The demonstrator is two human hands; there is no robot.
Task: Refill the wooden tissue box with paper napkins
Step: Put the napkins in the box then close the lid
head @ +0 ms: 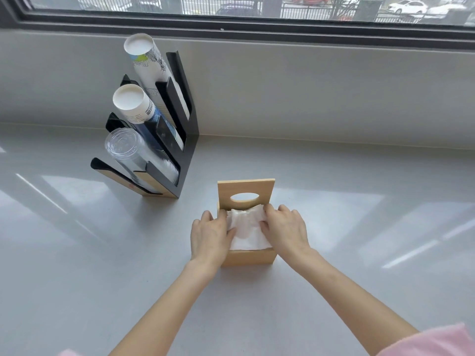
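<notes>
A small wooden tissue box [248, 257] stands on the grey counter, its lid [246, 192] with an oval slot raised upright at the back. White paper napkins [248, 229] fill the open top, their upper layer rumpled. My left hand [209, 235] rests on the box's left side with the thumb pressing on the napkins. On the right side, my right hand [285, 228] pinches the napkins with its fingers. The lower part of the stack is hidden inside the box.
A black tiered cup holder [180, 140] stands at the back left with two stacks of paper cups [133, 104] and one stack of clear plastic cups [128, 150]. A grey wall and window sill [308, 86] rise behind the counter [359, 227].
</notes>
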